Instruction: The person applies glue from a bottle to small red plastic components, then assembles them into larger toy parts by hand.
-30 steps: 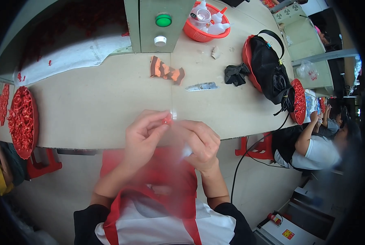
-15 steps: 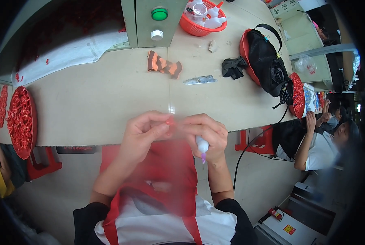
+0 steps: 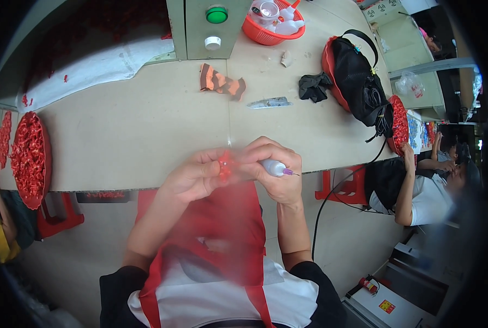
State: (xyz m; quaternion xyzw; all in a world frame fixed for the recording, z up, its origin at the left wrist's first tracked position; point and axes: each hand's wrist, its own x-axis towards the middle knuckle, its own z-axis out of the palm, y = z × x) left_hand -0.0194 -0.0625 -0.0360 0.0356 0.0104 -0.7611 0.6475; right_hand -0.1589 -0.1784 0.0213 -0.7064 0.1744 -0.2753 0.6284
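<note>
Over the table's near edge, my left hand pinches a small red piece between thumb and fingers. The piece is glossy with pointed edges; blur hides its exact kind. My right hand is closed around a small white squeeze bottle. Its purple needle tip points to the right, away from the red piece. The thumb and forefinger of that hand reach toward the red piece's right side; whether they touch it I cannot tell.
On the table lie an orange-and-brown striped scrap, a flat blade and a crumpled black cloth. A red basket of bottles stands behind. A black bag lies right, a tray of red pieces left. People sit at both sides.
My right hand has turned, swinging the bottle's tip from pointing down to pointing right. The red piece now shows more fully in my left hand, which has opened out a little.
</note>
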